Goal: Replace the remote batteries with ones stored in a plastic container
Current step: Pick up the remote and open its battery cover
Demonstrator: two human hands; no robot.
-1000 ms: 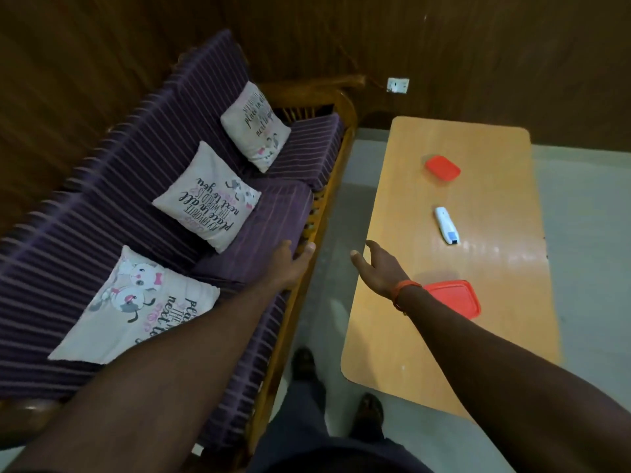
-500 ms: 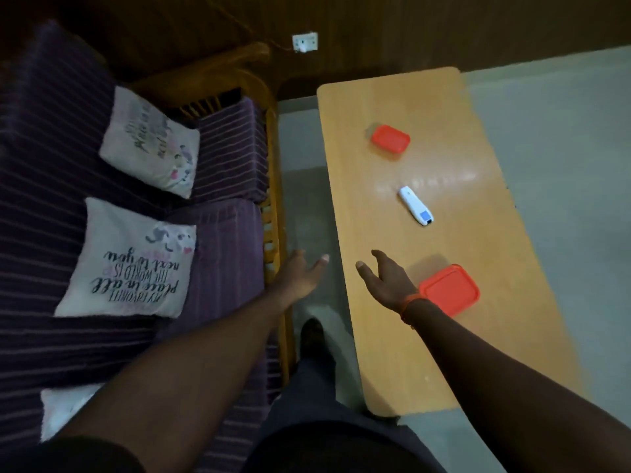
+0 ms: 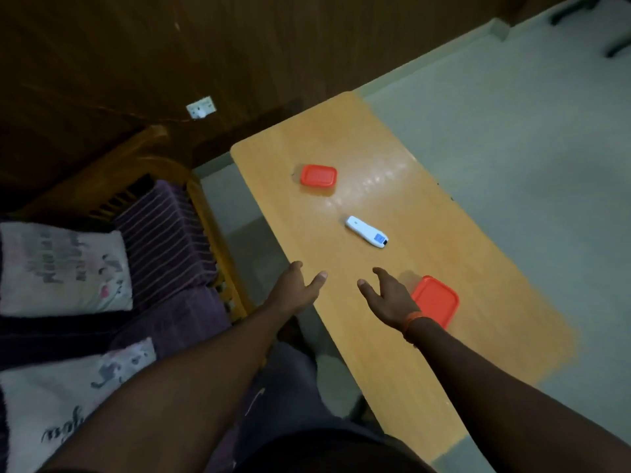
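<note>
Both hands farther over the bench [image 3: 392, 363] than before: left hand [image 3: 293, 288] and right hand [image 3: 389, 298] spread, empty. White remote [image 3: 366, 231] mid-bench, between far red container [image 3: 318, 175] and near red container [image 3: 435, 300].

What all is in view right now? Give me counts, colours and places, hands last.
table: 1, light wood, centre to right
remote: 1, white with a blue patch, mid-table
red-lidded containers: 2, one far, one near beside the right hand
sofa: 1, purple striped with wooden frame, left
cushions: 2, pale with print, upper and lower on sofa
wall socket: 1, white, on dark wood wall
left hand: open, at the table's near edge
right hand: open, over the table, orange wristband
</note>
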